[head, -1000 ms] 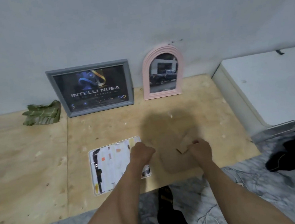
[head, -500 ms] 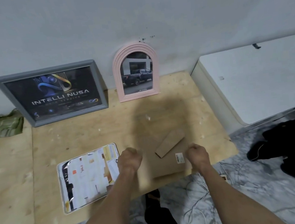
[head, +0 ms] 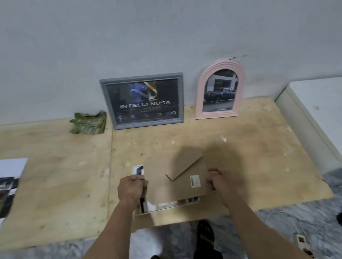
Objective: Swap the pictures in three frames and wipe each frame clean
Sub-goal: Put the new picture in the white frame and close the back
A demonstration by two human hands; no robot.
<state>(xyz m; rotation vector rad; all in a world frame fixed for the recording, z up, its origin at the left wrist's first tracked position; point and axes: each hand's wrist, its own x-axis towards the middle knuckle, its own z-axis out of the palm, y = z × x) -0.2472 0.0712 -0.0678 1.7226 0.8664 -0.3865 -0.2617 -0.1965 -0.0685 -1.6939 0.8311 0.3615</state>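
Backing board (head: 176, 180) now over white frame (head: 137, 169); left hand (head: 131, 190), right hand (head: 222, 179) fingers gripping its 9 and 3 o'clock edges; refit likely underway.

matt cardboard backing (head: 178, 178), rough plywood board (head: 65, 185)

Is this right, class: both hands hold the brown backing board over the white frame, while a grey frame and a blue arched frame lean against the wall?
Not quite. In the head view the arched frame is pink, not blue. The rest stands: the left hand and right hand hold the brown backing board over the white frame, and the grey frame leans against the wall.
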